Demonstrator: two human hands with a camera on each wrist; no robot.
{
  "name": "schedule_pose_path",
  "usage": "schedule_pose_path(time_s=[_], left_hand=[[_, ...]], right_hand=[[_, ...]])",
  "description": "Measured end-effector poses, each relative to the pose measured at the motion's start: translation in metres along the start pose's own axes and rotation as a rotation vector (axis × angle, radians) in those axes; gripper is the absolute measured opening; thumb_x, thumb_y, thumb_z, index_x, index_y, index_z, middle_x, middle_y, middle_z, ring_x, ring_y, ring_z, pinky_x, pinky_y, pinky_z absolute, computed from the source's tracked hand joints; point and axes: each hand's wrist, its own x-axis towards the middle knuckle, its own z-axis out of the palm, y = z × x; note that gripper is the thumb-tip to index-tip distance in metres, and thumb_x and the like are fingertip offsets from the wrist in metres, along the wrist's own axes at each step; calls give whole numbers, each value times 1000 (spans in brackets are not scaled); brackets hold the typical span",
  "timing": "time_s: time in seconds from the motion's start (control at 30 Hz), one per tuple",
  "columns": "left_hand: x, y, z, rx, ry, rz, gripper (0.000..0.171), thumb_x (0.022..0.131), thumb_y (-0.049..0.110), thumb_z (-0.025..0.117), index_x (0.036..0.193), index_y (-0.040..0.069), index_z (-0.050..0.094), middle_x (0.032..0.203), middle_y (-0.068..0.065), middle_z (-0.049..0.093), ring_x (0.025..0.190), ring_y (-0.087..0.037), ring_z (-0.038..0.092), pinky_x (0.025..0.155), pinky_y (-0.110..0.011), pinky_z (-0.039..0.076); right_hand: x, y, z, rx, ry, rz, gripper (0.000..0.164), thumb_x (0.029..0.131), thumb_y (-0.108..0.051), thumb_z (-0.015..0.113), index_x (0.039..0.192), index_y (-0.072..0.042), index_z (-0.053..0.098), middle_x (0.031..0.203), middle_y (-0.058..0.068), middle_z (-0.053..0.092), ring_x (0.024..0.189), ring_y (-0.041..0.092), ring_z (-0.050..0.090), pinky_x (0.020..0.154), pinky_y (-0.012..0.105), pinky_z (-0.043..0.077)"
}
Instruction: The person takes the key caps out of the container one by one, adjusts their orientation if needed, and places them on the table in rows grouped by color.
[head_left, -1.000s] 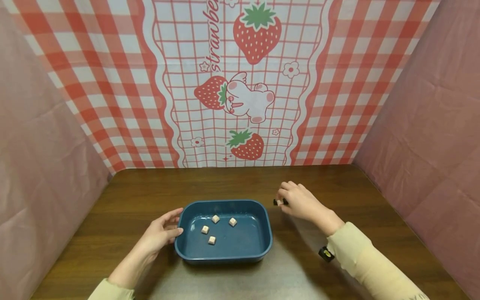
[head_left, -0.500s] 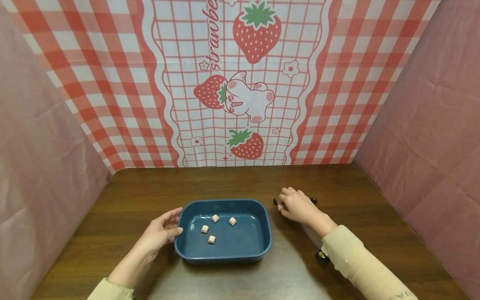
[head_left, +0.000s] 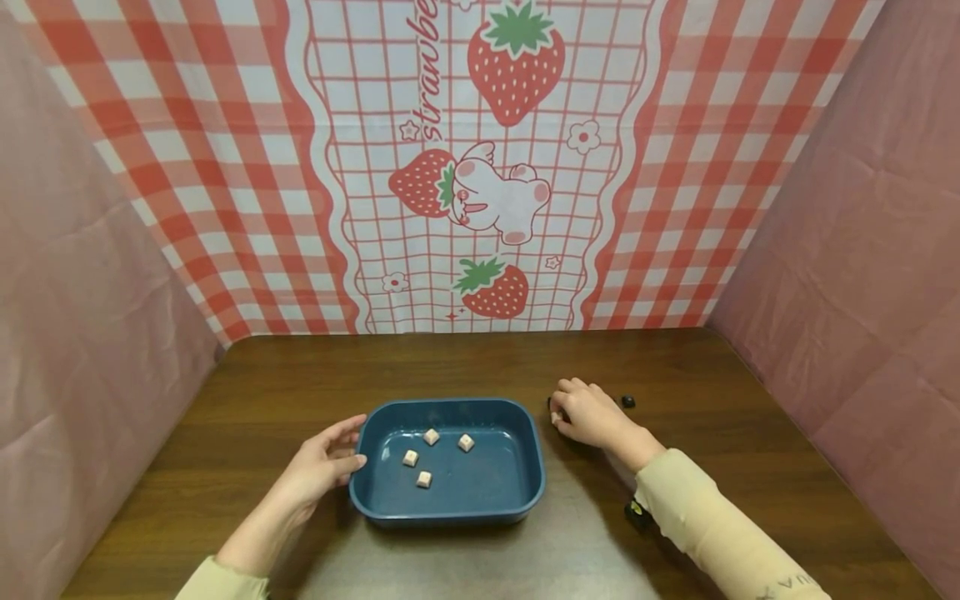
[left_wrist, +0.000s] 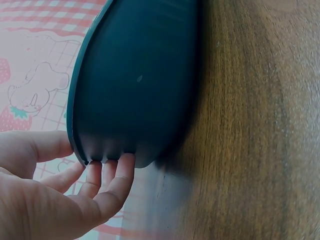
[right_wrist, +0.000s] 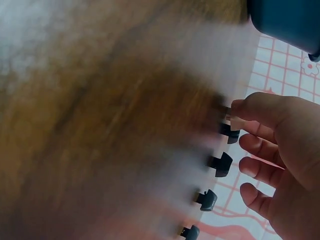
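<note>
My left hand point(head_left: 322, 458) holds the left end of a blue rectangular tray point(head_left: 517, 504), its thumb over the rim. In the left wrist view several fingertips press the tray's outer wall point(left_wrist: 140, 100). Inside the tray lie several small cream keycaps point(head_left: 424, 480), apart from each other. Right of the tray, low over the table, my right hand point(head_left: 592, 417) pinches a cream keycap point(head_left: 556, 417) between thumb and forefinger; most of it is hidden. Just beyond those fingertips a black keycap point(right_wrist: 231, 133) shows beside several more in a row in the right wrist view.
A black keycap point(head_left: 628, 401) lies behind the right hand. Another black piece with a yellow-green mark point(head_left: 637, 512) sits by the right sleeve, partly covered. The brown wooden table point(head_left: 420, 367) meets a strawberry-print cloth point(head_left: 495, 292) at the back, with pink cloth point(head_left: 840, 250) at the sides.
My right hand has shifted slightly toward me with the cream keycap, and its forearm has moved left. The black keycap behind it has come into view. The left hand and tray stay put.
</note>
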Motion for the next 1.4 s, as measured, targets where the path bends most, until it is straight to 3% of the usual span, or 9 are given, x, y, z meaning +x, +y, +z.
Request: schedule_pose_path(time_s=[0.37,0.73,1.1,1.4], left_hand=[[0,1,1,-12,1,7,57,87,-4,58,140,4,42,126,-22,48,106,-28,55,72,-33,50],[-1,0,0,-17,-5,17,57,87,-4,58,141,4,41,125,-22,47,106,-29,55,72,-34,51],[1,2,0,1,3,7,56,87,-4,58,140,6,43,125,-20,47,105,-27,55,73,-34,51],[0,1,0,-13,4,8,56,87,-5,58,140,5,43,124,-21,47,104,-27,55,72,-34,51]], right_hand=[[-1,1,-5,23,-7,13,10,79,-22,71,80,-17,62,79,-4,49,75,17,47,59,31,36],[4,-4,-29,32,35,-26,20,74,-24,78,84,-14,64,80,-4,51,73,15,46,59,29,34],[19,-25,-54,32,40,-18,24,74,-24,78,93,-14,65,91,-1,57,87,19,53,67,34,42],[32,-45,-57,57,46,-69,26,76,-28,78,95,-17,65,94,-2,58,89,18,53,69,34,43]])
